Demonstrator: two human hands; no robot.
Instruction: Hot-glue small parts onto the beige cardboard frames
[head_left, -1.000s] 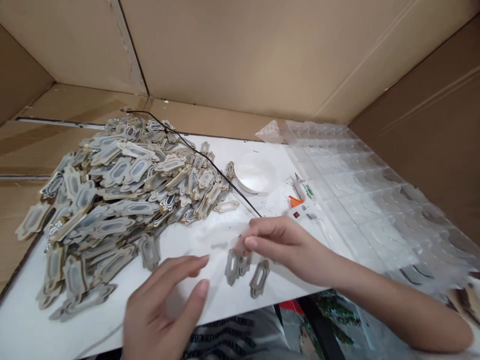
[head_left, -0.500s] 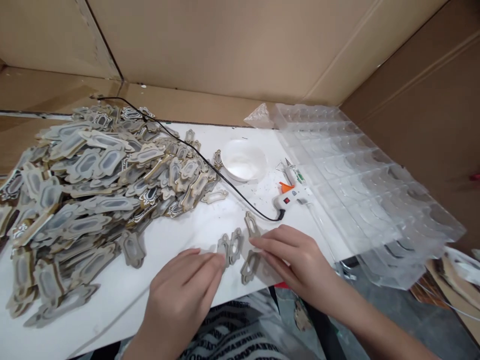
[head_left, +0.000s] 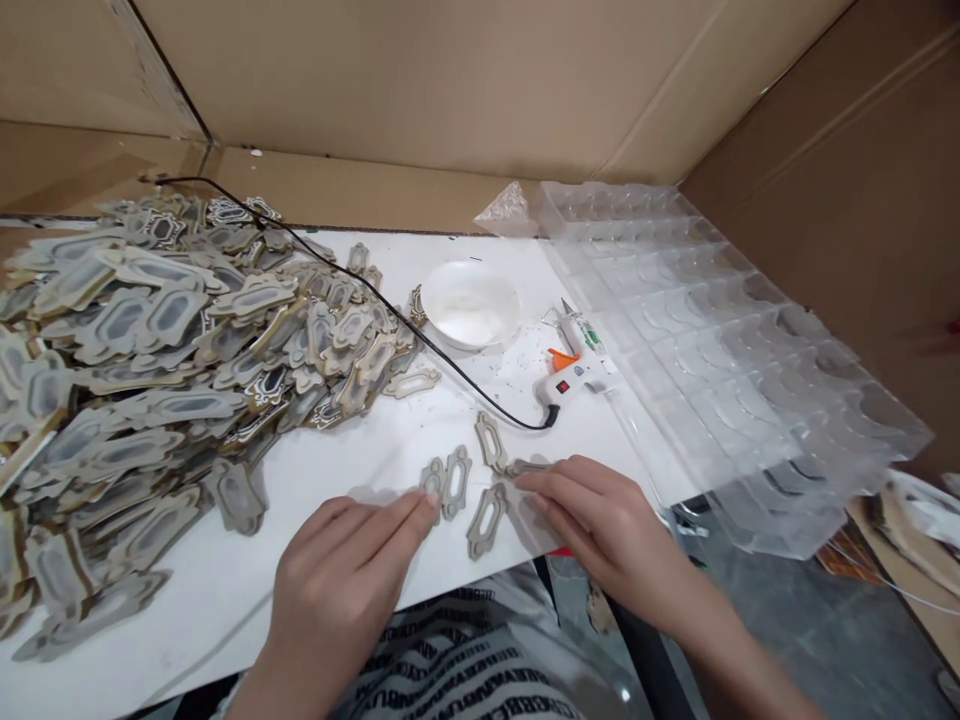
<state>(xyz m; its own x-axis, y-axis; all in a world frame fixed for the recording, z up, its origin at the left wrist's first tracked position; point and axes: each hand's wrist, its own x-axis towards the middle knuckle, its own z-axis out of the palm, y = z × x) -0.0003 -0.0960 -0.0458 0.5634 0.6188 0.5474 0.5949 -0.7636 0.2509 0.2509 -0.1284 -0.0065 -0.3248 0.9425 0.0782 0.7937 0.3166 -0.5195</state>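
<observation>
Small grey openwork frames with scrolled ends lie on the white tabletop in front of me. My left hand [head_left: 352, 565] has its fingers pressed together, thumb and fingertips on the lower end of one frame [head_left: 433, 472]. Right beside that piece lies a second frame [head_left: 455, 482]. The closed fingers of my right hand [head_left: 607, 520] are on another frame [head_left: 531, 466], which they partly hide. Two more frames, an upper one [head_left: 491, 442] and a lower one [head_left: 487, 521], lie just left of the right fingertips.
A big heap of similar frames [head_left: 172, 320] covers the left side. Behind my hands stand a white bowl [head_left: 471, 305] and a glue gun [head_left: 566, 382], its black cord [head_left: 465, 375] crossing to the heap. Clear plastic compartment trays [head_left: 697, 340] are on the right; cardboard walls [head_left: 420, 90] enclose the back.
The view has shifted slightly. My right fingers have moved a little right of the two nearby frames, and a frame now shows under them. My left hand stays at its frame.
</observation>
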